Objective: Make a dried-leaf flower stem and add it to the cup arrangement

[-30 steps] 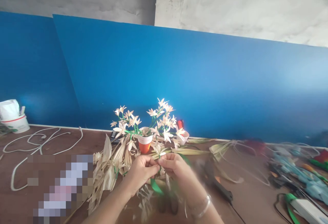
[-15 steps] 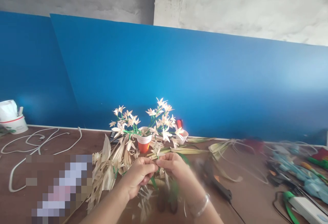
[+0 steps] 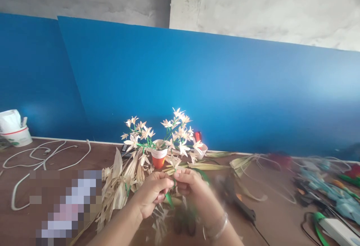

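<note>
Two bare hands meet low over a cluttered bench (image 3: 92, 156), fingertips pinched together on the thin green stem (image 3: 174, 181) of a single pale flower (image 3: 174, 162). The left hand (image 3: 153, 194) closes thumb and forefinger on the stem from the person's left, and the right hand (image 3: 191, 184) closes on it from the right, so each grip is narrow and the two nearly touch. The stem's long axis runs close to upright. The bloom stands just above the fingers, and a green strip (image 3: 169, 199) trails down and to the left below the left thumb. Both hands are equally near the stem. A bracelet (image 3: 218, 226) circles the right wrist.

Just beyond the bloom, an orange cup (image 3: 159, 159) holds a spray of finished flowers (image 3: 146, 131), close enough that their petals crowd the space above the hands. Dried leaves (image 3: 120, 186) lie heaped to the left, touching the bench below the left forearm. A black glue gun (image 3: 237, 198), blurred, lies near the right hand. Farther left, a white cable (image 3: 42, 156) loops past a white tub (image 3: 15, 131), and a blue panel (image 3: 210, 88) backs the bench.
</note>
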{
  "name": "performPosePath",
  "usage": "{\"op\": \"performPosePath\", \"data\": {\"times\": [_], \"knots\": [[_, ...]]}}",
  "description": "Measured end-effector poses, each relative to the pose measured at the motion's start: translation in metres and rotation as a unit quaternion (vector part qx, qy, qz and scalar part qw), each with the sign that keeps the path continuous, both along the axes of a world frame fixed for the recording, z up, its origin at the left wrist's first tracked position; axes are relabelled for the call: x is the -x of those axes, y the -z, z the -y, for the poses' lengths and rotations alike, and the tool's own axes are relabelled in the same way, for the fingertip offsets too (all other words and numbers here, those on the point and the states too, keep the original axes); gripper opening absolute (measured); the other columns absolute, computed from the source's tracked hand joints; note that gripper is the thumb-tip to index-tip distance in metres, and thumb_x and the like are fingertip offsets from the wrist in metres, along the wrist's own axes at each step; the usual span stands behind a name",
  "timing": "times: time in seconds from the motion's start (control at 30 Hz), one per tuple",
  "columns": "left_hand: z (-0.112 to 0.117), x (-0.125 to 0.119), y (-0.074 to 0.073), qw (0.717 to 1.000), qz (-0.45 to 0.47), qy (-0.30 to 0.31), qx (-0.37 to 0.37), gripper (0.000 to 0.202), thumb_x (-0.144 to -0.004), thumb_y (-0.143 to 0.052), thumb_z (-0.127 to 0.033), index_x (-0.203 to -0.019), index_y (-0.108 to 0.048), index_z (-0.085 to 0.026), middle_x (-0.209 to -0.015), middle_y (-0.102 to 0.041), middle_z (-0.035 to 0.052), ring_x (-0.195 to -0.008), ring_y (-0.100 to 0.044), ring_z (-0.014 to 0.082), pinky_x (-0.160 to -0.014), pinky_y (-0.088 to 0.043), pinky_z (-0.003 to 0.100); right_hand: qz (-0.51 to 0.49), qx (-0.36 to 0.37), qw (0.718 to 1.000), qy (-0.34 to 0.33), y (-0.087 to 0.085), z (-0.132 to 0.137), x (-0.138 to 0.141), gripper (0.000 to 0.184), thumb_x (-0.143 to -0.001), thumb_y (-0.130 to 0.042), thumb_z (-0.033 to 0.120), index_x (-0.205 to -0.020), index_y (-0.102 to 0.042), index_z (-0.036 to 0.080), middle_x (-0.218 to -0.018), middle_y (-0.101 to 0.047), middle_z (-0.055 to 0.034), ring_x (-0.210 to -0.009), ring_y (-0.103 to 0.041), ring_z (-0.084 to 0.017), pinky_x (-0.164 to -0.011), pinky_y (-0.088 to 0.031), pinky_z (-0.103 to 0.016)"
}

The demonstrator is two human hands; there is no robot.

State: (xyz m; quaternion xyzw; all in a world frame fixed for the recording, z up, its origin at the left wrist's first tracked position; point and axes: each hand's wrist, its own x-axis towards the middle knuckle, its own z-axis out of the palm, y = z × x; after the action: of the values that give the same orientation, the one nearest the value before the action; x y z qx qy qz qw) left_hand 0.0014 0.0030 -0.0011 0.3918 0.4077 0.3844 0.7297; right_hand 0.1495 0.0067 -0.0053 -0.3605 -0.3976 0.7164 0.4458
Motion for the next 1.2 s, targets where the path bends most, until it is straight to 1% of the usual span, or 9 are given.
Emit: {"op": "performPosePath", "data": {"times": [0.1, 0.27, 0.5, 0.6, 0.7, 0.8, 1.0, 1.13, 1.2], "knots": [[0.000, 0.001, 0.000, 0.999, 0.034, 0.005, 0.001, 0.028, -0.054, -0.069, -0.028, -0.051, -0.044, -0.017, -0.044, -0.040, -0.0099, -0.034, -0.017, -0.0010, -0.038, -0.004, 0.018, -0.047, -0.001, 0.999, 0.005, 0.001, 0.004, 0.005, 0.038, -0.061, -0.076, 0.038, -0.056, -0.045, 0.018, -0.051, -0.030, 0.0088, -0.046, -0.018, -0.005, -0.043, -0.012, -0.021], [0.000, 0.001, 0.000, 0.999, 0.025, -0.008, -0.029, 0.027, -0.055, -0.069, -0.027, -0.050, -0.045, -0.016, -0.043, -0.038, -0.0100, -0.035, -0.016, -0.0011, -0.038, -0.004, 0.018, -0.068, 0.004, 0.998, 0.013, 0.003, 0.005, 0.009, 0.038, -0.067, -0.074, 0.039, -0.055, -0.044, 0.018, -0.050, -0.031, 0.0082, -0.045, -0.019, -0.005, -0.042, -0.011, -0.020], [0.000, 0.000, -0.001, 0.999, 0.022, -0.001, -0.025, 0.024, -0.057, -0.066, -0.027, -0.052, -0.045, -0.017, -0.044, -0.038, -0.0100, -0.035, -0.017, -0.0007, -0.037, -0.004, 0.018, -0.043, -0.010, 0.999, -0.001, -0.005, 0.006, 0.004, 0.029, -0.066, -0.076, 0.036, -0.064, -0.059, 0.013, -0.053, -0.037, 0.0061, -0.048, -0.024, -0.005, -0.045, -0.012, -0.020], [0.001, 0.000, -0.001, 1.000, 0.025, 0.000, -0.016, 0.023, -0.056, -0.067, -0.027, -0.052, -0.046, -0.017, -0.045, -0.039, -0.0098, -0.035, -0.018, -0.0005, -0.038, -0.005, 0.018, -0.039, -0.017, 0.999, 0.001, -0.006, 0.005, 0.003, 0.031, -0.064, -0.077, 0.036, -0.060, -0.055, 0.014, -0.052, -0.037, 0.0062, -0.048, -0.023, -0.005, -0.045, -0.011, -0.021], [0.001, 0.001, -0.002, 1.000, 0.024, 0.013, -0.011, 0.023, -0.055, -0.066, -0.026, -0.052, -0.046, -0.016, -0.044, -0.040, -0.0092, -0.036, -0.019, -0.0001, -0.038, -0.006, 0.018, -0.041, -0.026, 0.999, -0.007, -0.004, 0.004, 0.004, 0.035, -0.063, -0.077, 0.035, -0.054, -0.050, 0.015, -0.048, -0.032, 0.0080, -0.046, -0.019, -0.004, -0.044, -0.010, -0.022], [0.001, 0.001, -0.003, 1.000, 0.009, 0.009, -0.023, 0.021, -0.054, -0.065, -0.025, -0.051, -0.047, -0.016, -0.044, -0.040, -0.0085, -0.038, -0.020, 0.0006, -0.038, -0.007, 0.018, -0.038, -0.021, 0.999, -0.003, -0.001, 0.002, 0.006, 0.035, -0.063, -0.077, 0.034, -0.053, -0.048, 0.016, -0.046, -0.026, 0.0101, -0.044, -0.014, -0.004, -0.043, -0.008, -0.022], [0.002, 0.001, -0.002, 0.998, -0.040, -0.005, -0.054, 0.016, -0.054, -0.064, -0.025, -0.054, -0.051, -0.016, -0.044, -0.042, -0.0077, -0.040, -0.025, 0.0024, -0.039, -0.010, 0.019, -0.009, -0.016, 0.999, 0.042, -0.001, 0.005, 0.006, 0.030, -0.063, -0.078, 0.030, -0.055, -0.052, 0.015, -0.045, -0.031, 0.0096, -0.044, -0.016, -0.003, -0.043, -0.009, -0.021], [0.002, 0.001, -0.001, 0.994, -0.084, -0.019, -0.074, 0.018, -0.056, -0.065, -0.027, -0.054, -0.052, -0.016, -0.044, -0.043, -0.0074, -0.040, -0.029, 0.0034, -0.039, -0.013, 0.020, 0.051, -0.009, 0.993, 0.102, -0.006, 0.009, 0.008, 0.024, -0.062, -0.077, 0.030, -0.062, -0.059, 0.015, -0.050, -0.043, 0.0063, -0.046, -0.027, -0.005, -0.045, -0.019, -0.021], [0.002, 0.000, -0.002, 0.993, -0.093, -0.029, -0.074, 0.017, -0.056, -0.065, -0.027, -0.054, -0.051, -0.016, -0.044, -0.042, -0.0079, -0.039, -0.029, 0.0034, -0.039, -0.013, 0.020, 0.092, -0.010, 0.988, 0.123, -0.008, 0.009, 0.008, 0.024, -0.060, -0.078, 0.031, -0.063, -0.060, 0.015, -0.051, -0.045, 0.0058, -0.048, -0.031, -0.006, -0.047, -0.022, -0.021]]}}
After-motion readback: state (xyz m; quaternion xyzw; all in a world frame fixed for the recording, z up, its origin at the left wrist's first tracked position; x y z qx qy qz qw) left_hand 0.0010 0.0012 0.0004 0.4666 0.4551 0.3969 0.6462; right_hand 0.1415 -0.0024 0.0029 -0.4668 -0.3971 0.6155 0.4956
